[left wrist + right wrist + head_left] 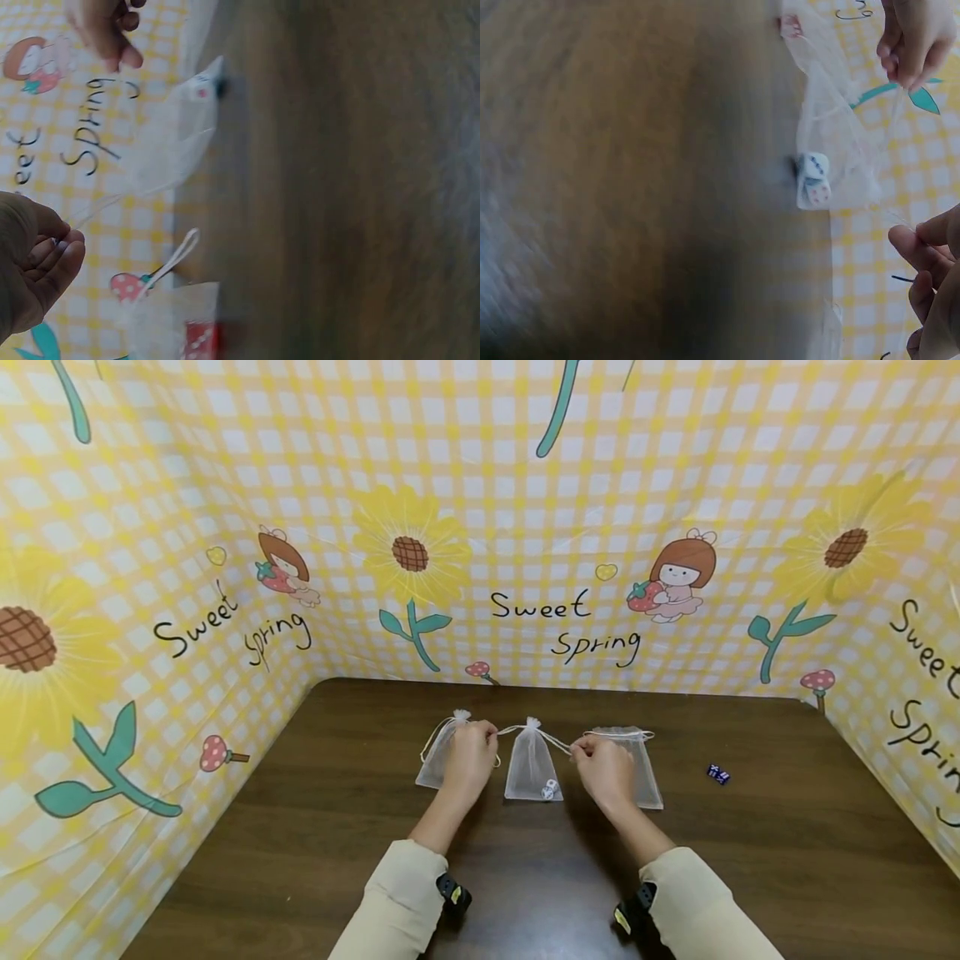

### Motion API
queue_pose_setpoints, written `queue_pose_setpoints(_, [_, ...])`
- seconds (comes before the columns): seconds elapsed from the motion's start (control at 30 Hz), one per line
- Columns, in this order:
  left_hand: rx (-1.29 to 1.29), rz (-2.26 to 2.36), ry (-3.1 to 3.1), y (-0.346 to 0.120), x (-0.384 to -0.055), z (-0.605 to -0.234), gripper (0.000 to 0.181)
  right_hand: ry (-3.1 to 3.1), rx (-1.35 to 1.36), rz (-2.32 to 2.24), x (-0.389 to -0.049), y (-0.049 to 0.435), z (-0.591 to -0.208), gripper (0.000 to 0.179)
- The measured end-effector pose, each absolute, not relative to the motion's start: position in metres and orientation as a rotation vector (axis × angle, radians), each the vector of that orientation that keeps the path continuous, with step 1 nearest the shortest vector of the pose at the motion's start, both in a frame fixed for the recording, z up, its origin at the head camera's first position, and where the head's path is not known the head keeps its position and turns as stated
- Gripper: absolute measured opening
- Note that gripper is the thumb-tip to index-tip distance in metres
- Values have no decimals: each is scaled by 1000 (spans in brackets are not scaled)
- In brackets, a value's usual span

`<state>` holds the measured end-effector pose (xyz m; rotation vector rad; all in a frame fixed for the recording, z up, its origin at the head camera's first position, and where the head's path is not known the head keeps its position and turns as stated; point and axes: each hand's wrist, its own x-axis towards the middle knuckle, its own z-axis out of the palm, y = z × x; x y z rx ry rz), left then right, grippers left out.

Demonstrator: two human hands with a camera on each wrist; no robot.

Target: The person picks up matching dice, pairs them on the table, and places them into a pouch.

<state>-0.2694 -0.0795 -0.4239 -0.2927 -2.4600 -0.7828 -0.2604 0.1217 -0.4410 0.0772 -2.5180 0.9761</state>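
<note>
Between both hands stands a sheer white drawstring bag (531, 768), its neck gathered tight and white dice (550, 789) in its lower right corner. My left hand (471, 756) pinches one end of the bag's drawstring, out to the left of the neck. On the other side my right hand (606, 770) pinches the opposite end of the cord (555, 742) between thumb and fingertips. The left hand partly covers a second gathered bag (433, 768); red dice (201, 339) show through it in the left wrist view. Behind the right hand lies a flat third bag (645, 772), partly hidden.
Dark blue dice (717, 774) lie on the brown table (300, 860), right of the third bag. A yellow checked cloth (525, 527) rises as a wall along the table's back and sides.
</note>
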Motion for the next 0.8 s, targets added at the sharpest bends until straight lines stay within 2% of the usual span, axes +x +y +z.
queue_pose_setpoints(0.3, [-257, -670, -2550, -71, -272, -447, 5, -2701, 99, 942, -260, 116, -447, 8])
queue_pose_setpoints(0.8, [-233, -682, -2631, -72, -267, -448, 3, -2776, 129, 945, -261, 120, -446, 13])
